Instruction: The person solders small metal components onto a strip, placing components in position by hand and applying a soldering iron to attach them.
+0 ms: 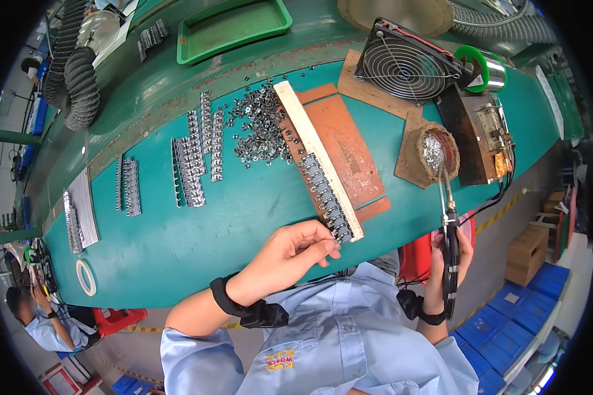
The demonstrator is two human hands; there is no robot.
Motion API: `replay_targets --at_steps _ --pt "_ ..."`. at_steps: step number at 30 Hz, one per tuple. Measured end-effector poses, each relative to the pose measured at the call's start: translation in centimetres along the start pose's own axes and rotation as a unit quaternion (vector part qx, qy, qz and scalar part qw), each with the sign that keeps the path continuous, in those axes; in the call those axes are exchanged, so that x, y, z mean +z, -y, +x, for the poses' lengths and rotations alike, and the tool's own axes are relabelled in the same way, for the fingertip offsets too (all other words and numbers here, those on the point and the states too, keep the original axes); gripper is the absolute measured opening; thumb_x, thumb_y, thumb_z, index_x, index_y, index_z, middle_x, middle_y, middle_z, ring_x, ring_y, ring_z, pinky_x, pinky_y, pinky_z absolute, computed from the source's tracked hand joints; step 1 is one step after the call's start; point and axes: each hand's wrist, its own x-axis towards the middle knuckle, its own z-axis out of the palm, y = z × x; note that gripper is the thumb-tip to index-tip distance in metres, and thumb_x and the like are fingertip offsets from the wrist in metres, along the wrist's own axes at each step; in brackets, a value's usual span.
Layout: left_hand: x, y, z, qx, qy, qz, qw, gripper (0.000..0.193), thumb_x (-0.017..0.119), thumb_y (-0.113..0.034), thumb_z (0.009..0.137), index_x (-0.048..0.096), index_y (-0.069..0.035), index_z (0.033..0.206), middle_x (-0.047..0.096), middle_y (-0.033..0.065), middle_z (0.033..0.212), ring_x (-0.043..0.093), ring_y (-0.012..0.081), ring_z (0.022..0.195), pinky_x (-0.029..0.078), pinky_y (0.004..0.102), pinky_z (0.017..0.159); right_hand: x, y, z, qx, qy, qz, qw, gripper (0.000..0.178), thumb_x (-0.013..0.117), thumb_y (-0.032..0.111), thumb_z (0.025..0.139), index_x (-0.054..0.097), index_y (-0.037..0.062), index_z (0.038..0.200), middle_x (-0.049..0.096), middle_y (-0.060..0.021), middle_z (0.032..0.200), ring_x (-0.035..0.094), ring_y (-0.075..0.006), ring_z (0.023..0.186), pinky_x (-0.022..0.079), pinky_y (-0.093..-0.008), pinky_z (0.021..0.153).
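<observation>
My left hand (293, 253) is closed, thumb and fingers pinched together at the near end of a row of small dark metal-and-plastic components (324, 194). Whatever is between the fingertips is too small to make out. The row lies along a pale wooden strip (316, 158) that slants over a reddish-brown board (346, 151). In my right hand (466, 253) is a soldering iron (450, 257) with a black handle, held upright. Its metal tip reaches to a round, brown-rimmed pot (435, 148) with a shiny silvery inside.
Loose small metal parts (263, 125) are heaped left of the strip. Several component rows (191, 164) lie farther left, near a tape ring (85, 277). A fan (408, 62), solder spool (484, 69) and dark box (471, 135) stand at right. A green tray (234, 29) sits behind.
</observation>
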Motion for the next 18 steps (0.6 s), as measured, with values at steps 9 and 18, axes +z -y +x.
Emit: replay_targets --at_steps 9,18 --pt "0.0 -0.2 -0.1 0.003 0.001 -0.014 1.0 0.009 0.051 -0.009 0.089 0.053 0.0 0.089 0.061 0.0073 0.086 0.056 0.0096 0.074 0.045 0.0229 0.07 0.7 0.7 0.3 -0.032 -0.007 0.019 0.999 0.044 0.054 0.003 0.081 0.036 0.0011 0.122 0.054 -0.0126 0.101 0.053 -0.0167 0.086 0.042 -0.0288 0.082" --pt "1.1 -0.6 -0.5 0.207 -0.069 0.265 0.939 0.016 0.063 -0.003 0.077 0.053 0.0 0.089 0.058 0.0084 0.084 0.057 0.0151 0.072 0.046 0.0252 0.066 5.9 2.1 1.1 -0.157 0.186 0.17 0.955 0.029 0.058 -0.004 0.079 0.047 0.0025 0.104 0.063 -0.013 0.087 0.061 -0.0168 0.074 0.049 -0.0278 0.068"
